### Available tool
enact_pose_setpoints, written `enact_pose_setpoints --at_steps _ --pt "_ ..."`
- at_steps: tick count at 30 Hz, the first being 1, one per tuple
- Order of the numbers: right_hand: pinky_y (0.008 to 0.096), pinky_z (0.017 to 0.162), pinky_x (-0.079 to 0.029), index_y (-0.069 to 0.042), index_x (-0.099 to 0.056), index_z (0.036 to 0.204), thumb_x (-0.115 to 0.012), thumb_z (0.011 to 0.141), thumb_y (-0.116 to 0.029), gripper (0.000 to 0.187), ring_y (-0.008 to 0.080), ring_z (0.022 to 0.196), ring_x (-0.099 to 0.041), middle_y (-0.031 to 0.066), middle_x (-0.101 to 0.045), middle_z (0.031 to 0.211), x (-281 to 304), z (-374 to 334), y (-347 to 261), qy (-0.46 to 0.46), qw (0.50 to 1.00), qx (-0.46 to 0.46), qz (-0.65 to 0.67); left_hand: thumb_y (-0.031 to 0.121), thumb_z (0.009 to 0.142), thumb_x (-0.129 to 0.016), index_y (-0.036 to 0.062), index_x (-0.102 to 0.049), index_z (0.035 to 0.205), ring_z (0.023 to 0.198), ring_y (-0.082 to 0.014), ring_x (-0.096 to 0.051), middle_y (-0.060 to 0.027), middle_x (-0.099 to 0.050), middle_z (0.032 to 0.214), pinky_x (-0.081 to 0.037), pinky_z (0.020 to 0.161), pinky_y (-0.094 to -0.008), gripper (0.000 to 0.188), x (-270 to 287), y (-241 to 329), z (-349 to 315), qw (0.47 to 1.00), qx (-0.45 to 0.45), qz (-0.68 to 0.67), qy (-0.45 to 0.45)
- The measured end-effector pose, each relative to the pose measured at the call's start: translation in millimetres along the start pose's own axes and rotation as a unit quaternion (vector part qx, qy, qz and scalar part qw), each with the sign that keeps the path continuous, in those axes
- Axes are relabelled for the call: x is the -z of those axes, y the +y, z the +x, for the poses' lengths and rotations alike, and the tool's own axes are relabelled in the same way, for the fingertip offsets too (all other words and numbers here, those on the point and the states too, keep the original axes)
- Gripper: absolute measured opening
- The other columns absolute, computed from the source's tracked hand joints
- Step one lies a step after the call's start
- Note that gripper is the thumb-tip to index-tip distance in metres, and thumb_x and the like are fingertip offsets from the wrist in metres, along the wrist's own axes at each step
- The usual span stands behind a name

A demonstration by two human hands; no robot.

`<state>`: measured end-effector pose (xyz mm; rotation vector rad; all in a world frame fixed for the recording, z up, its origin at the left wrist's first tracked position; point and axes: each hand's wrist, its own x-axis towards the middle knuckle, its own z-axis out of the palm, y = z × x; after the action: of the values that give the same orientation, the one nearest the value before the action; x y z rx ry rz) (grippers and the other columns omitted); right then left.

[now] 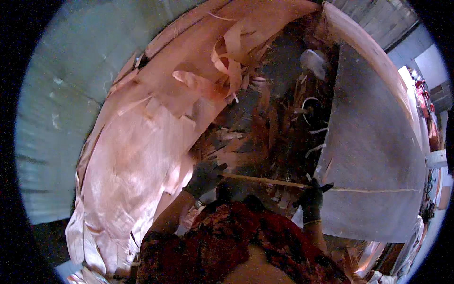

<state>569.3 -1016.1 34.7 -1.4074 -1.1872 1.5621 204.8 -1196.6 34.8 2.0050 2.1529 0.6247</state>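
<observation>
Dim workshop, grey concrete floor (56, 109)

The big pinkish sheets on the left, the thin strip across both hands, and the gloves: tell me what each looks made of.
Sheets: likely thin wood veneer, raw and matte; grain streaks, torn curling edges. Strip: seemingly a pale wood sliver, unfinished, straight and narrow. Gloves on the left hand and right hand: dark, probably knit fabric; the weave is too blurred to confirm.
</observation>
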Motion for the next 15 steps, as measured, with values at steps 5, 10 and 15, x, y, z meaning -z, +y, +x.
enact_pose_setpoints --at_steps 5,10,15 --pt "0.0282 0.049 -0.046 -0.006 -0.056 0.102 -0.056 0.084 -0.027 0.028 0.0177 0.061 -0.054 0.0062 -0.058 0.086 -11 47 -5 0.05 0.998 0.015 0.031 0.02 0.072 -0.061 0.0133 -0.059 0.105 0.078 -0.0263 -0.059 -0.0138 -0.061 0.084 -0.047 0.062 -0.041 0.033 -33 -49 60 0.997 -0.065 -0.045 0.002" --pt "0.026 0.048 -0.046 -0.007 -0.051 0.114 -0.052 0.086 -0.028 0.035 0.0132 0.056 -0.052 0.0056 -0.06 0.087 -77 99 -57 0.041 0.976 -0.037 0.21 0.02 0.074 -0.06 0.0125 -0.058 0.107 0.079 -0.0295 -0.059 -0.0144 -0.06 0.092 -0.047 0.061 -0.0426 0.034 4 -76 157 0.993 0.029 -0.028 -0.111" --pt "0.0328 0.065 -0.05 -0.005 -0.048 0.119 -0.052 0.087 -0.027 0.039 0.0212 0.072 -0.056 0.0068 -0.06 0.09 -169 182 -117 0.145 0.937 -0.095 0.304 0.022 0.075 -0.059 0.0119 -0.061 0.102 0.063 -0.0303 -0.057 -0.0124 -0.057 0.07 -0.043 0.054 -0.0426 0.03 44 -127 224 0.982 -0.001 0.079 -0.171"
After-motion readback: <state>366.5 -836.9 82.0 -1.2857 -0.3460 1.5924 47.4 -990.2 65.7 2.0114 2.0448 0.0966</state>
